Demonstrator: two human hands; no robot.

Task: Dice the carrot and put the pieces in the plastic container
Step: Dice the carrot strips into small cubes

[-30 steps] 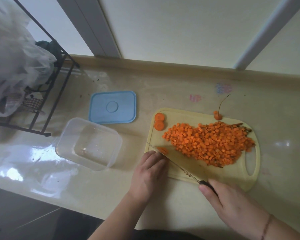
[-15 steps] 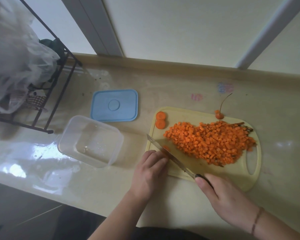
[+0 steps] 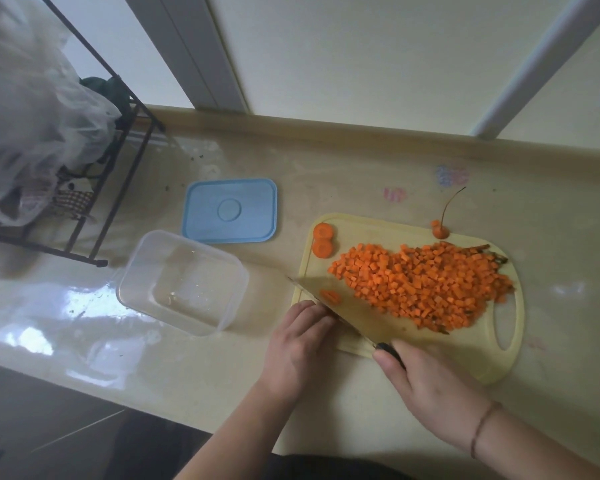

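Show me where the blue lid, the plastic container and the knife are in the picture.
blue lid (image 3: 230,210), head view, the round mark at its centre.
plastic container (image 3: 184,284), head view, its clear bottom.
knife (image 3: 354,306), head view, the flat of the blade.

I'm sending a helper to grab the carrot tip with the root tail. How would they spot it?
Find the pale yellow cutting board on the counter. At its far edge, beyond the heap of diced carrot, sits the carrot tip. Unlike the cubes and the two round slices, it trails a thin, dark, curved root.
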